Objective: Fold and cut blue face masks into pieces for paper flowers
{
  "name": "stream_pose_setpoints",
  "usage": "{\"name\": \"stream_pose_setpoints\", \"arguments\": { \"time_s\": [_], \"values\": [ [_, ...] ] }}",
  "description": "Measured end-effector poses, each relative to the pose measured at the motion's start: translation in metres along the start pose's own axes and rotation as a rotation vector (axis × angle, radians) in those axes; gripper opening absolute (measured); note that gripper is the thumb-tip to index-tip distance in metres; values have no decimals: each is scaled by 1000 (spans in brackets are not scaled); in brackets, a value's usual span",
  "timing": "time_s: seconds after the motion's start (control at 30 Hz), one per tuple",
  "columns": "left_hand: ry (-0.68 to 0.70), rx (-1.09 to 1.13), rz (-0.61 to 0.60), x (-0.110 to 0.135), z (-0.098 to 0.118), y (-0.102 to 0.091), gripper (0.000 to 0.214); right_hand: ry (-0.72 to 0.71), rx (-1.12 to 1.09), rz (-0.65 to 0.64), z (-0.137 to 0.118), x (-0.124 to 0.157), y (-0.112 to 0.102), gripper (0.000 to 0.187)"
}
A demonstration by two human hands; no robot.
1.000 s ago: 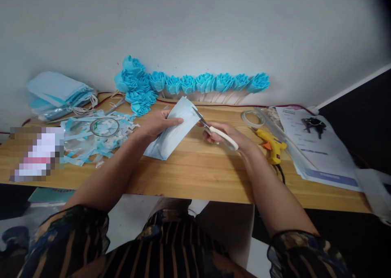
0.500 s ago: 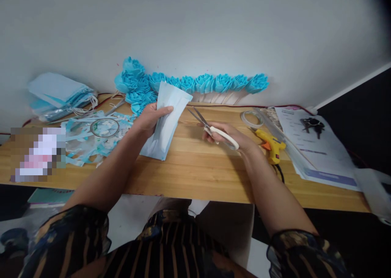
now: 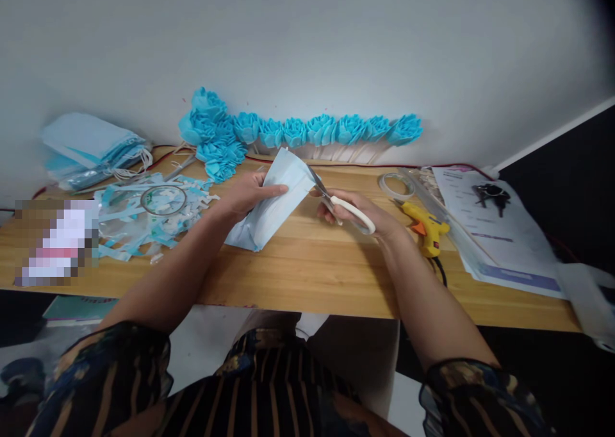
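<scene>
While my left hand (image 3: 247, 195) clamps the mask (image 3: 276, 200) tilted up over the middle of the desk (image 3: 312, 264), keeping its top edge free, my right hand (image 3: 358, 214) has its grip closed on the scissors (image 3: 343, 207), blades touching that edge.

Right of the grip lies a yellow plastic glue gun (image 3: 426, 227); beyond, blue pleated flowers (image 3: 307, 131) line the white wall (image 3: 336, 52); left, a heap of blue scraps (image 3: 148, 216).
</scene>
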State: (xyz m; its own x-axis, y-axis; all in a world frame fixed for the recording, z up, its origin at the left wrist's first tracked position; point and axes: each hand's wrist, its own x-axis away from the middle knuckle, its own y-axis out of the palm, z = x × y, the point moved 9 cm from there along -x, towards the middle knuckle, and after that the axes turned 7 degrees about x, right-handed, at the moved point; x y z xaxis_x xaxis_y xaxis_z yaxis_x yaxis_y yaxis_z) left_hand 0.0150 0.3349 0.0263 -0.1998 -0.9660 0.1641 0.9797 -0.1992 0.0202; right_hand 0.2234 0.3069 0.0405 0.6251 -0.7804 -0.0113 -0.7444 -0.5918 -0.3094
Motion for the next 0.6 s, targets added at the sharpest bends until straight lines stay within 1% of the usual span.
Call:
{"name": "stream_pose_setpoints", "arguments": {
  "time_s": [0.17,0.43,0.6],
  "values": [
    [-11,-13,-14,1,0,2,55,-3,0,-31,2,0,2,77],
    [-6,-30,-87,-1,-5,10,54,16,8,-34,4,-1,4,64],
    [-11,-31,-127,-2,-7,13,52,25,10,-35,1,0,5,61]
  ]
}}
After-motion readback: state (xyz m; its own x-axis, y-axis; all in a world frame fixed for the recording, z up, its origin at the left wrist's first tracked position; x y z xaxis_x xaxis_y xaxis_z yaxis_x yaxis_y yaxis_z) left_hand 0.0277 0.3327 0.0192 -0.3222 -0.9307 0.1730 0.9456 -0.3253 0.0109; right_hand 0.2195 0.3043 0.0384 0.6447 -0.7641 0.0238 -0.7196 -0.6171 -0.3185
